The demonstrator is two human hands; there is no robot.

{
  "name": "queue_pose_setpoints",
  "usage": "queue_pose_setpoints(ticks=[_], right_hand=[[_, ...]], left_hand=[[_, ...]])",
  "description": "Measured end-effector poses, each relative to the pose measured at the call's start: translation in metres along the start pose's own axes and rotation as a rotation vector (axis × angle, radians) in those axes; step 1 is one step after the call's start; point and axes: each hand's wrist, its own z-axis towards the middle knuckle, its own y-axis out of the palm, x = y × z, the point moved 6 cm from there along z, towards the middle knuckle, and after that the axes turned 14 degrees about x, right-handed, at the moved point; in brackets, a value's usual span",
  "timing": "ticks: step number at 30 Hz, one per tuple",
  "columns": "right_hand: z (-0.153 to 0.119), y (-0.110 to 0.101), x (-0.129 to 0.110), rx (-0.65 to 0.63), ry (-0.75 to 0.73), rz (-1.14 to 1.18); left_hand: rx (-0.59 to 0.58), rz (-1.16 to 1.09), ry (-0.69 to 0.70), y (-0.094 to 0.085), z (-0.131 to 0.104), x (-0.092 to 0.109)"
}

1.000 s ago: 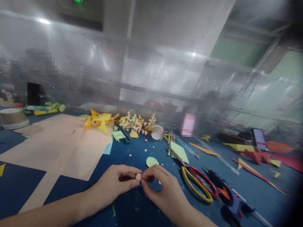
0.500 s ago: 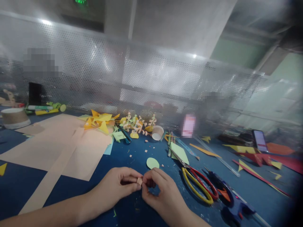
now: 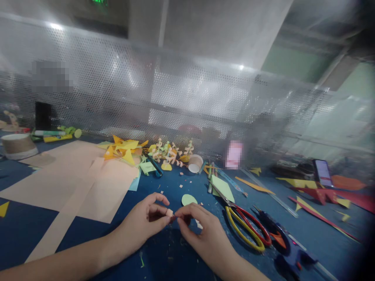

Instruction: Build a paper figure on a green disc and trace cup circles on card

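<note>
Between the fingers of my left hand (image 3: pixel 146 218) is a small peach paper piece (image 3: pixel 169 213), with the index finger lifted away above it. My right hand (image 3: pixel 202 226) is close beside it, thumb and index finger nearly together at the tips. Whether something tiny sits in that pinch I cannot make out. Just beyond the right hand lies a pale green paper circle (image 3: pixel 189 200). A pale paper scrap (image 3: pixel 199 224) shows partly behind the right fingers. Scissors (image 3: pixel 246 230) with one yellow and one red handle rest to the right of that hand.
Large peach paper sheets (image 3: pixel 70 175) cover the left of the blue table. Yellow paper pieces (image 3: pixel 124 148), curled paper strips (image 3: pixel 172 154) and a paper cup (image 3: pixel 195 164) stand at the back. A blue glue gun (image 3: pixel 290 246) lies far right. A perforated metal screen (image 3: pixel 187 97) runs behind.
Both hands have shifted slightly up the picture. The left index finger has lifted off the paper piece, and the right fingertips have come a little away from it.
</note>
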Motion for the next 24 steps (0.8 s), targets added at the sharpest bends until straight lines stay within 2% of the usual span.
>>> queue_pose_setpoints(ticks=[11,17,24], right_hand=[[-0.0013,-0.0001,0.0009,0.018,-0.010,-0.035],[-0.0019,0.0004,-0.0010,0.025,-0.029,-0.038],[-0.0057,0.0018,-0.0023,0.097,-0.088,-0.027]], left_hand=[[-0.087,-0.013,0.080,0.0061,-0.0032,0.0082],[-0.109,-0.026,0.031,0.0065,-0.0035,0.0058],[-0.122,-0.029,0.024,0.0074,-0.0061,0.0062]])
